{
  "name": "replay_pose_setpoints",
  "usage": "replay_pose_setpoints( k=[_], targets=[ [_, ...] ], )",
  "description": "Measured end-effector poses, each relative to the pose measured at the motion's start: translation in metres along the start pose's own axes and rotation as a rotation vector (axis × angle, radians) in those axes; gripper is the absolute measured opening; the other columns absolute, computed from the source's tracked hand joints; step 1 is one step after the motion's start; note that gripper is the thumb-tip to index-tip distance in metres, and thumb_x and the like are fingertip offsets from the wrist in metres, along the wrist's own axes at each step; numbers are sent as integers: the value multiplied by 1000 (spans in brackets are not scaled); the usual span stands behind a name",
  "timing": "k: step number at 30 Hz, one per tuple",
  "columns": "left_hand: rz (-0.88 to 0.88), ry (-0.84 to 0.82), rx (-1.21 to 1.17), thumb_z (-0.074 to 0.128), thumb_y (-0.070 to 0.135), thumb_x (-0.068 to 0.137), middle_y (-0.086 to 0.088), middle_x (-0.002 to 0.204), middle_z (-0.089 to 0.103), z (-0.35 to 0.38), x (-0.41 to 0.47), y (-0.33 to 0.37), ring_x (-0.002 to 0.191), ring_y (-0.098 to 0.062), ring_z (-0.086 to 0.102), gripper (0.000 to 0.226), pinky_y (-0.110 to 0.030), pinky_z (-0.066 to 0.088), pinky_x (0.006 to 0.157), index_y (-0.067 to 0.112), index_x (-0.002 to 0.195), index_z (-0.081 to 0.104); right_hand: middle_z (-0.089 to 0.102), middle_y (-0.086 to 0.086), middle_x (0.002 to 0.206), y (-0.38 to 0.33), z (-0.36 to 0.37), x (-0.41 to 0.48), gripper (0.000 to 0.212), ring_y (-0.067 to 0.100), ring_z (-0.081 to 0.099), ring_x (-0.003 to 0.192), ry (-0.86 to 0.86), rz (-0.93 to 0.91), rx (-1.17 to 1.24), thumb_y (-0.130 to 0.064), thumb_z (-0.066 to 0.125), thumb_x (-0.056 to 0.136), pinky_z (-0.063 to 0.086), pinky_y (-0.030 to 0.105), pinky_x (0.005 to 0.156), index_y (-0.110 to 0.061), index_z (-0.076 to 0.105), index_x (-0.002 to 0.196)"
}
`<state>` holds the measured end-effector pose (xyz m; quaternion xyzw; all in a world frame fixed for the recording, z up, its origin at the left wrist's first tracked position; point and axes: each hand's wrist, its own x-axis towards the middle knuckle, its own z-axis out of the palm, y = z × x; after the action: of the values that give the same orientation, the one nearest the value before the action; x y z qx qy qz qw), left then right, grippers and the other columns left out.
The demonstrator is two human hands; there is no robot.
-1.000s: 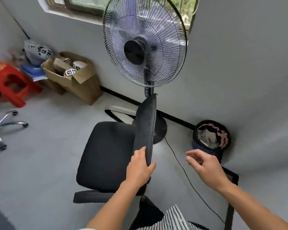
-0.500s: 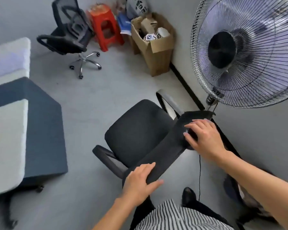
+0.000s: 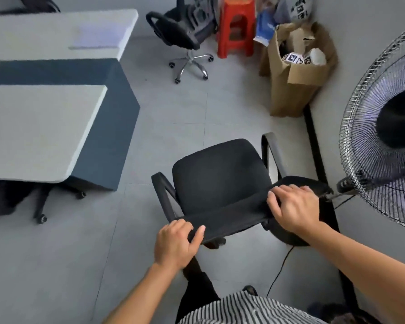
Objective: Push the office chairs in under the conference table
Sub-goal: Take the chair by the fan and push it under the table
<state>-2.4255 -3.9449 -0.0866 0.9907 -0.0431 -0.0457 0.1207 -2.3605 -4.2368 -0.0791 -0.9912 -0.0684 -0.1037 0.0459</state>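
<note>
Office chairs numbered three: the nearest one stood clear of the conference table, its backrest top gripped by your left hand and right hand; one stood far off, one sat tucked under.

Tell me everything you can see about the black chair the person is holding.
The black office chair has a padded fabric seat, two looped dark armrests and a backrest seen edge-on from above. It stands upright on the grey tiled floor, clear of the conference table and close beside the standing fan. The left hand and right hand both grip the backrest's top edge. Its base is mostly hidden.
</note>
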Motion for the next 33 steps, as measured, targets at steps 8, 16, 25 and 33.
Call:
replay_pose_setpoints(
  k=[8, 16, 25, 33],
  targets=[
    [-26, 66, 21, 38, 48, 83, 3, 52, 52, -13, 69, -59, 49, -22, 52, 46, -26, 29, 45, 16, 52, 51, 58, 0, 54, -39, 33, 71, 37, 23, 58, 56, 1, 32, -16, -33, 45, 88, 42, 36, 59, -19, 61, 58],
    [-208, 81, 8, 20, 49, 85, -6, 77, 64, -44, 162, -123, 74, -32, 61, 54, -36, 43, 61, 13, 70, 58, 63, 1, 59, -102, 58, 189, 42, 26, 61, 62, -89, 44, -5, -37, 39, 88, 41, 35, 63, -18, 62, 58],
    [-254, 19, 94, 26, 44, 92, -6, 96, 65, -61, 257, -194, 91, -28, 57, 47, -38, 39, 80, 16, 85, 63, 64, 1, 65, -146, 83, 294, 46, 27, 63, 71, -159, -19, -3, -40, 33, 89, 40, 35, 66, -19, 64, 63],
    [-341, 51, 63, 15, 51, 84, -5, 82, 65, -77, 333, -228, 78, -28, 58, 59, -37, 43, 73, 15, 74, 61, 61, 0, 58, -166, 110, 400, 43, 26, 62, 62, -98, -126, 38, -39, 36, 85, 38, 32, 61, -18, 64, 59]
  ],
)
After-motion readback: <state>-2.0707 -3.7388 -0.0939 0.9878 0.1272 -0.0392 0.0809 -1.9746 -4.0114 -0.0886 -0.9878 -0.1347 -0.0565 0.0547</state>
